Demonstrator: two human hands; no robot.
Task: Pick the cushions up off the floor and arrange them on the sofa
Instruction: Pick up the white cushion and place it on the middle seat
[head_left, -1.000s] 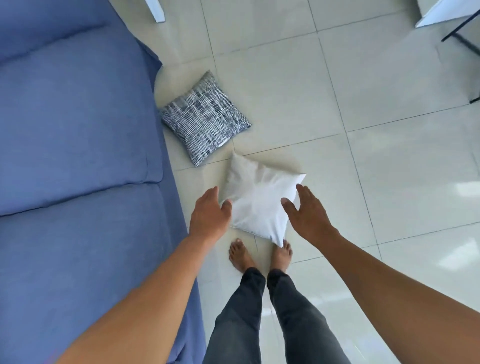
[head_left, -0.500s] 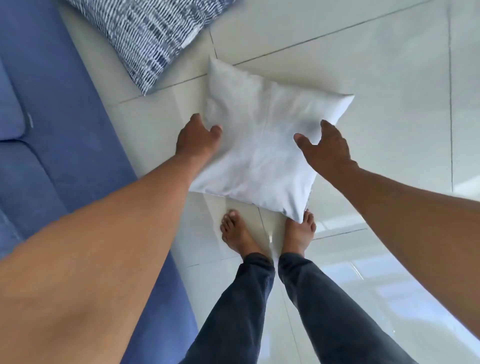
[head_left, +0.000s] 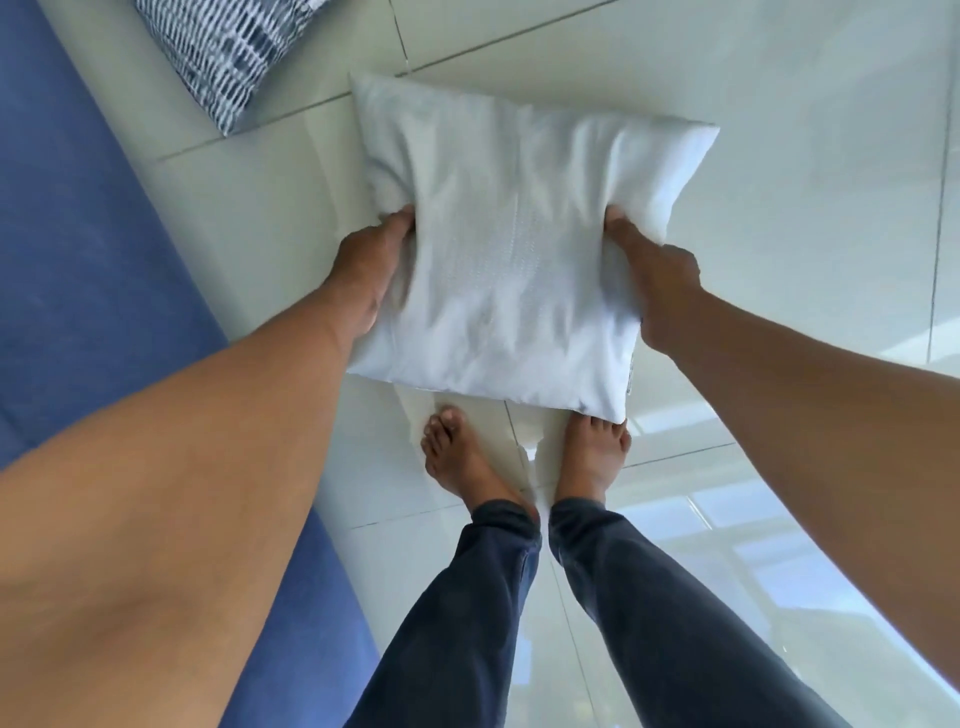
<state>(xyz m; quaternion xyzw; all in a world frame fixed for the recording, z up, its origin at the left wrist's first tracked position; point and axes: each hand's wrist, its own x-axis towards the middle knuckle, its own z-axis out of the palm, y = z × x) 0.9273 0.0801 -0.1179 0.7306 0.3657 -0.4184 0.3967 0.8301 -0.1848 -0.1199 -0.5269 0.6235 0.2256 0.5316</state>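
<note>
- Left hand clamps the left edge of the white cushion, thumb on top; right hand clamps its right edge likewise
- White cushion sits in front of the bare feet, over the tiled floor
- Patterned blue-and-white cushion lies on the floor beside the blue sofa

Both hands gripped the white cushion by its sides, the left hand on the left edge and the right hand on the right. Bare feet stood on the tiled floor just nearer. A patterned cushion lay at far left beside the blue sofa.
</note>
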